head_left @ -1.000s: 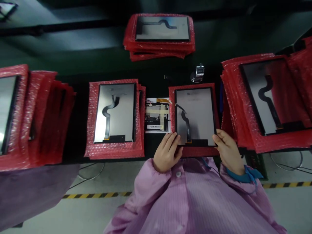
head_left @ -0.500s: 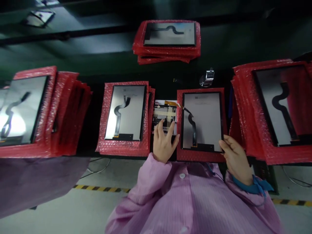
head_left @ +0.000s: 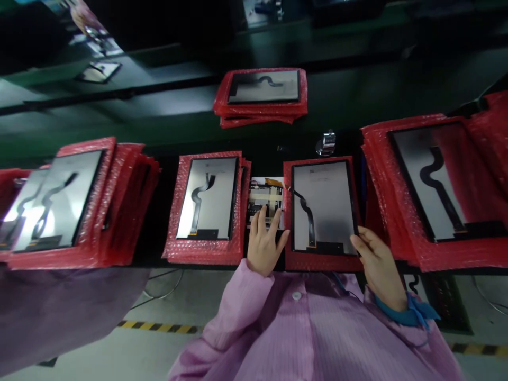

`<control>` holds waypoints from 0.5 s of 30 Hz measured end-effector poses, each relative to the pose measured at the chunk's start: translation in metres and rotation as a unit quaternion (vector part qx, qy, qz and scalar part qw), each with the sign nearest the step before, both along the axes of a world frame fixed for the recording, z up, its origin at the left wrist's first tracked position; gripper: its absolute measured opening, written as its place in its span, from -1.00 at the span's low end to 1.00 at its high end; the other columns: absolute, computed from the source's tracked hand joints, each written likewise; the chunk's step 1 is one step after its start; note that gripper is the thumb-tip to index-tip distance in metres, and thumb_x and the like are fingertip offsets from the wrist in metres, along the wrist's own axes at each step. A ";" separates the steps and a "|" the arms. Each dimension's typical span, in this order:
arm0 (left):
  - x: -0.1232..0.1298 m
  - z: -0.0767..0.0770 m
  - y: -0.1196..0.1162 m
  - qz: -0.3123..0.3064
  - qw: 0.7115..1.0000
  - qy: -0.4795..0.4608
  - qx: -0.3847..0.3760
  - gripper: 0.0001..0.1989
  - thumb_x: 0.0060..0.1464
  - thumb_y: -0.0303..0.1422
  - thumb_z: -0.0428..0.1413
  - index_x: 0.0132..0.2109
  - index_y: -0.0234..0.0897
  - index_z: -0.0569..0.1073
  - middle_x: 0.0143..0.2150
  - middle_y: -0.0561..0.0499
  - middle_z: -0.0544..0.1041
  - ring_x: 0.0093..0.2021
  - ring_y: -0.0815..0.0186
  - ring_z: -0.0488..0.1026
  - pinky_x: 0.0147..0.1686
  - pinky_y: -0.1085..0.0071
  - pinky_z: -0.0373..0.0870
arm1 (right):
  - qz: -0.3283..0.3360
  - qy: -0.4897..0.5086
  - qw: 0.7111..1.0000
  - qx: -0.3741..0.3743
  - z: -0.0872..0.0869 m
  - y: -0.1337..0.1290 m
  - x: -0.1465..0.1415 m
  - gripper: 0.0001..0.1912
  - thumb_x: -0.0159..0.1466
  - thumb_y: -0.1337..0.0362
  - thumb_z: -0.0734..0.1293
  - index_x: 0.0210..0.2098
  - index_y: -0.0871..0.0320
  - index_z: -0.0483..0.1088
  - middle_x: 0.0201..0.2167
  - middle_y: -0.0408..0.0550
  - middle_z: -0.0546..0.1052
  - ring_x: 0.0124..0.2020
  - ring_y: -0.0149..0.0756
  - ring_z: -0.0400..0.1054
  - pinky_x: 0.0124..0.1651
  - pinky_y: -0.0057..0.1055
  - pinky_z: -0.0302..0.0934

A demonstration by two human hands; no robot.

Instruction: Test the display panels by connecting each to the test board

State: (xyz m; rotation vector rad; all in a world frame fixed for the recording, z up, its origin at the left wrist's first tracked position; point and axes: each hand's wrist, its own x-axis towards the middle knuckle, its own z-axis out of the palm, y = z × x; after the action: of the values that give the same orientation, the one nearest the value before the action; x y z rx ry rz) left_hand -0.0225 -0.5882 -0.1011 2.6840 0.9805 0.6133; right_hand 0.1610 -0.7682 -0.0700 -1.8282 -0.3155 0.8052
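My left hand [head_left: 264, 247] rests with its fingers apart on the lower part of a small open device [head_left: 263, 197] with a circuit board and pale tape. An orange flex strip [head_left: 273, 183] at the device's top reaches toward the dark ribbon cable [head_left: 307, 211] of an LCD screen panel [head_left: 330, 198]. This panel lies face down on a red bubble-wrap bag [head_left: 317, 263] to the right of the device. At its lower right corner, my right hand [head_left: 377, 262] pinches the panel's edge between thumb and fingers.
Left of the device, another panel [head_left: 214, 201] lies on red bags. Stacks of bagged panels stand at far left [head_left: 130, 211] and right [head_left: 397, 211], with a smaller stack [head_left: 262, 110] behind. A metal tally counter [head_left: 327, 143] sits behind my panel. A co-worker's sleeve [head_left: 71, 312] is at left.
The view has tilted up, so the bench appears lower in the picture. Both hands keep nearly the same places on the device and the panel.
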 end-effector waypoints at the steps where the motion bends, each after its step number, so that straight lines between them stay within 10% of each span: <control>1: 0.001 0.007 -0.003 0.006 1.000 -0.020 -0.023 -0.53 0.31 -0.19 0.04 0.28 -0.25 0.33 0.32 -0.30 0.25 0.31 -0.08 0.22 0.21 -0.10 0.30 | 0.004 -0.033 0.999 -0.008 0.008 0.001 -0.001 -0.61 0.25 -0.07 0.32 -0.08 0.05 0.44 -0.11 -0.02 0.59 -0.08 -0.12 0.48 0.02 -0.18 0.36; 5: 0.016 0.048 -0.016 -0.030 0.965 -0.187 -0.183 -0.66 0.36 -0.25 -0.03 0.19 -0.19 0.38 0.28 -0.18 0.33 0.32 0.11 0.27 0.28 0.06 0.28 | 0.051 -0.201 0.978 -0.012 0.053 0.015 -0.019 -0.63 0.32 -0.04 0.26 -0.05 0.05 0.43 -0.12 0.03 0.58 -0.14 -0.09 0.48 -0.07 -0.16 0.38; 9: 0.043 0.083 -0.017 -0.135 0.826 -0.363 -0.410 -0.55 0.37 -0.18 -0.07 0.33 -0.13 0.26 0.39 -0.09 0.25 0.40 0.11 0.16 0.37 0.12 0.15 | 0.178 -0.309 0.930 0.093 0.083 0.042 -0.044 -0.63 0.40 0.01 0.18 0.01 0.10 0.40 -0.04 0.08 0.55 -0.01 -0.08 0.42 0.06 -0.10 0.33; 15: 0.051 0.091 0.007 -0.015 0.710 -0.450 -0.542 -0.55 0.23 -0.20 0.11 0.25 0.02 0.38 0.41 0.11 0.22 0.46 0.11 0.02 0.44 0.09 -0.07 | 0.154 -0.231 0.950 0.141 0.036 0.076 -0.063 -0.54 0.47 0.04 0.06 0.23 0.13 0.19 0.16 0.10 0.40 0.20 -0.14 0.24 0.24 -0.04 0.21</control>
State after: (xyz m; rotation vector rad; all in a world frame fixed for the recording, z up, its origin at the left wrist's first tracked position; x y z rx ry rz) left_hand 0.0281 -0.5811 -0.0097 1.1021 0.6333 0.8314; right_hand 0.0976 -0.6921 -0.0335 -1.6961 -0.9880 0.4930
